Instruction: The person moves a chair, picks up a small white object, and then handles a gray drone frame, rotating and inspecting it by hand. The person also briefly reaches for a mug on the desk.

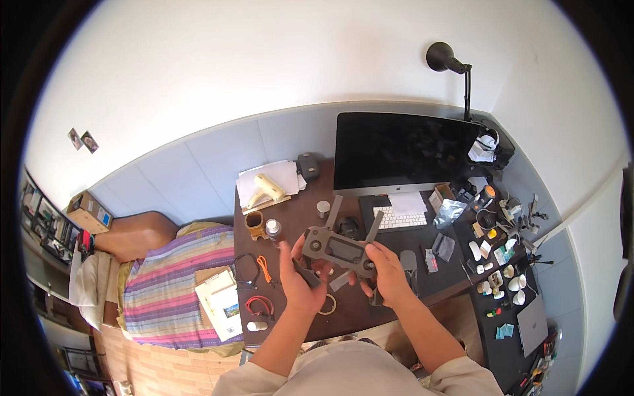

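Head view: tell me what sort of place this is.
Probably a home office or hobby desk in a bedroom. A dark desk carries a monitor and keyboard, a bed with a striped cover stands beside it, and both hands hold a grey folding drone.

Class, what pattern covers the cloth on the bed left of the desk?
Horizontal stripes of pink, purple, blue and yellow on the bed cloth, seen best in the head view.
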A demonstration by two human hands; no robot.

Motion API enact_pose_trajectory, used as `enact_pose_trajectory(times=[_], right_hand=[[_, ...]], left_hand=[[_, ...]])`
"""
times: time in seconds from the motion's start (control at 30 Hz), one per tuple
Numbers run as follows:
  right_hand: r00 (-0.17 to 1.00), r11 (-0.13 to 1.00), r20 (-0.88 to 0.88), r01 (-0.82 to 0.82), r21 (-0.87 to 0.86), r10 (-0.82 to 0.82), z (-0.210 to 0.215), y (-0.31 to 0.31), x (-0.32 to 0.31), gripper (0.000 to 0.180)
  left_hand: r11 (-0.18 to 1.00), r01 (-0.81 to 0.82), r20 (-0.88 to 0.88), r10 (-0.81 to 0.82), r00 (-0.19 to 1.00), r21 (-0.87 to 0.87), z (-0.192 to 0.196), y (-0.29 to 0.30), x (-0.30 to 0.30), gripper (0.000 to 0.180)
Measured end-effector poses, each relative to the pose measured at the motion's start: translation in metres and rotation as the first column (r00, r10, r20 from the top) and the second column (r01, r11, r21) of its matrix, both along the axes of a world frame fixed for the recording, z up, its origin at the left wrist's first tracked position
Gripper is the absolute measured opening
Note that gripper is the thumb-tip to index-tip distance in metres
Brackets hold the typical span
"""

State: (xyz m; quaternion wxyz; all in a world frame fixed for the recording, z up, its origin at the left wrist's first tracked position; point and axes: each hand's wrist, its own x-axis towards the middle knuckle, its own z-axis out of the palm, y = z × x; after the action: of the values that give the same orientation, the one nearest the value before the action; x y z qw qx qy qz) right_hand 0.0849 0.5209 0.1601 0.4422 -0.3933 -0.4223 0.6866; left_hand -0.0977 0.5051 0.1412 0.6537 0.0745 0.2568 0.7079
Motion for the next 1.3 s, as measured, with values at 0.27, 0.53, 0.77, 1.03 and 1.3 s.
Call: enact_pose_trajectory(times=[0.27, 0.53, 0.77, 1.03, 1.3], right_hand=[[0.999, 0.998, -0.038, -0.041, -0.04, 0.039, 0.013, -0.009, -0.007, 0.045], [0.999, 0.999, -0.031, -0.034, 0.016, 0.034, 0.011, -0.014, -0.016, 0.042], [0.996, 0.997, -0.057, 0.074, -0.009, -0.075, -0.002, -0.02, -0.039, 0.04], [0.961, 0.984, -0.212, 0.174, -0.047, -0.18, -0.009, -0.022, -0.034, 0.051], [0.992, 0.991, 0.034, -0.12, -0.057, 0.122, -0.018, -0.019, 0.047, 0.062]], left_hand=[[0.992, 0.099, -0.093, -0.091, 0.991, 0.082, 0.016, 0.009, -0.011, 0.072], [0.976, -0.21, -0.097, 0.215, 0.972, 0.065, 0.011, 0.011, 0.001, 0.066], [0.933, -0.351, 0.009, 0.352, 0.936, 0.083, -0.002, 0.031, -0.001, 0.07], [0.909, -0.417, 0.01, 0.417, 0.909, 0.022, -0.003, 0.04, 0.01, 0.064], [0.967, 0.248, -0.058, -0.251, 0.966, -0.05, -0.003, -0.019, -0.006, 0.071]])
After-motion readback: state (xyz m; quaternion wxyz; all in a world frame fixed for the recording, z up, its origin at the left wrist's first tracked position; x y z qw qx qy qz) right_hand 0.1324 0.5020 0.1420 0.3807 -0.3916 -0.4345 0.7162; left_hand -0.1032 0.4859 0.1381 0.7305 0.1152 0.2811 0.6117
